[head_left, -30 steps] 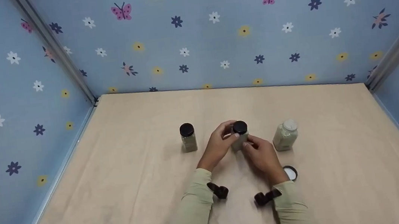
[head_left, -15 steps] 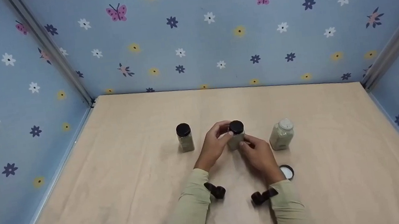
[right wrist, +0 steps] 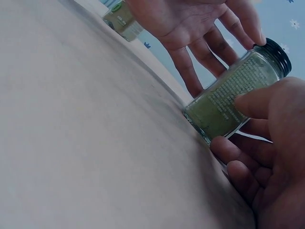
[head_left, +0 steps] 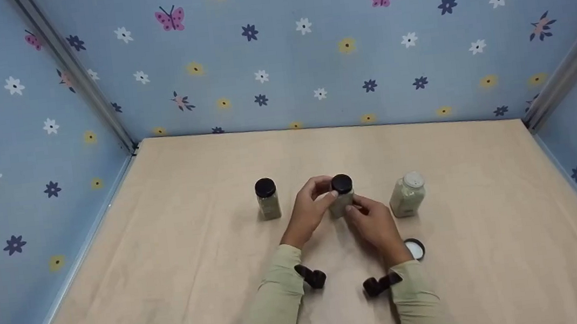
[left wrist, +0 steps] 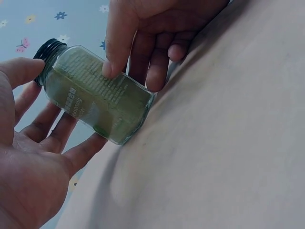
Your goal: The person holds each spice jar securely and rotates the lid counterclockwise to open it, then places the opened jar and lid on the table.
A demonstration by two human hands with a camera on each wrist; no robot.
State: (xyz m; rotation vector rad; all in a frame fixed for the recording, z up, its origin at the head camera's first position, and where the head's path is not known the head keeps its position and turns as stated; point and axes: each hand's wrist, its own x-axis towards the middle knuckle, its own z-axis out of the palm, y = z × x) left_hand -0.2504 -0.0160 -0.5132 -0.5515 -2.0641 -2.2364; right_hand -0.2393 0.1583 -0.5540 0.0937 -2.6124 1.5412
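Between the hands, a square glass seasoning jar (head_left: pixel 343 207) filled with green powder stands on the table, its black lid (head_left: pixel 342 183) on top. My left hand (head_left: pixel 306 209) pinches the lid, thumb on the near side; in the left wrist view that thumb presses the lid's edge and the other fingers spread behind the jar. My right hand (head_left: pixel 376 222) holds the lower body from the right. Its thumb lies over the printed text in the right wrist view, with fingers round the other side near the base.
Left of the hands stands another black-lidded jar (head_left: pixel 269 205). To the right is a jar with a white top (head_left: pixel 407 197), and nearer, beside the right wrist, a loose black lid (head_left: pixel 421 248) lies with its white inside up. Flowered blue panels (head_left: pixel 308 45) enclose the table (head_left: pixel 174 207).
Everything in the head view has shifted slightly left together, as the camera turned. Both hands keep their places on the jar and its lid.
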